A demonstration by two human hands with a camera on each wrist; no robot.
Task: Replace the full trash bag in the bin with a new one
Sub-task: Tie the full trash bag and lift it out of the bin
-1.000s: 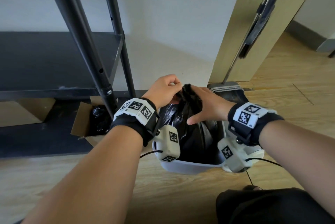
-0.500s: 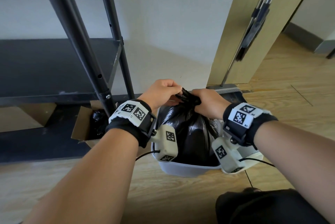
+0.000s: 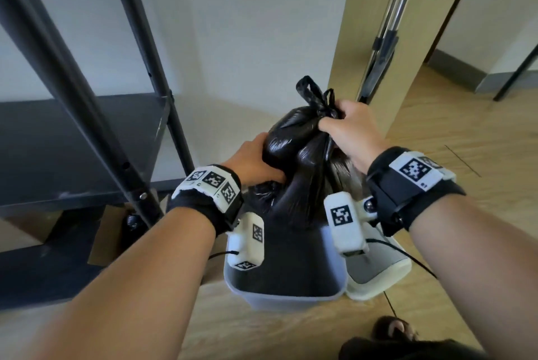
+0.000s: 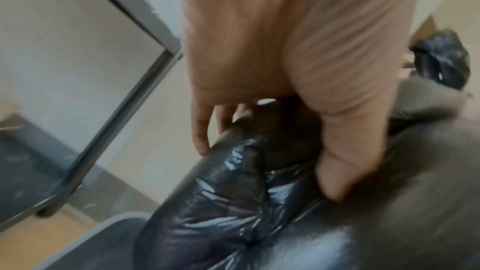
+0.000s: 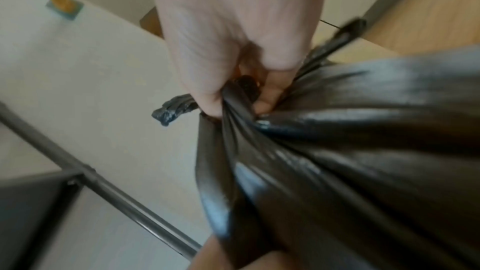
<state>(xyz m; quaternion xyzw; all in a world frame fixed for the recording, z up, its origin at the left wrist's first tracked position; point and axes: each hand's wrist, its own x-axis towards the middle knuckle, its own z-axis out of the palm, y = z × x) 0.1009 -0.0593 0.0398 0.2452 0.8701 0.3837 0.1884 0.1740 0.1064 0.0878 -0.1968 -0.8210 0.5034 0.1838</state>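
Observation:
A full black trash bag with a knotted top stands partly raised out of the pale grey bin on the floor. My right hand grips the gathered neck just below the knot, and the knot's ends stick up past my fist. The right wrist view shows that hand clenched on the twisted plastic. My left hand holds a bulge on the bag's left side. In the left wrist view my left hand has thumb and fingers curled round that bulge, above the bin's rim.
A black metal shelf unit stands close on the left, one post right by my left wrist. An open cardboard box with black bags sits under it. The bin's lid lies to the right. A broom handle leans on the door frame. My foot is near.
My right hand has lifted the knotted neck upward, drawing the bag higher out of the bin. My left hand has left the knot and taken hold of the bag's left side.

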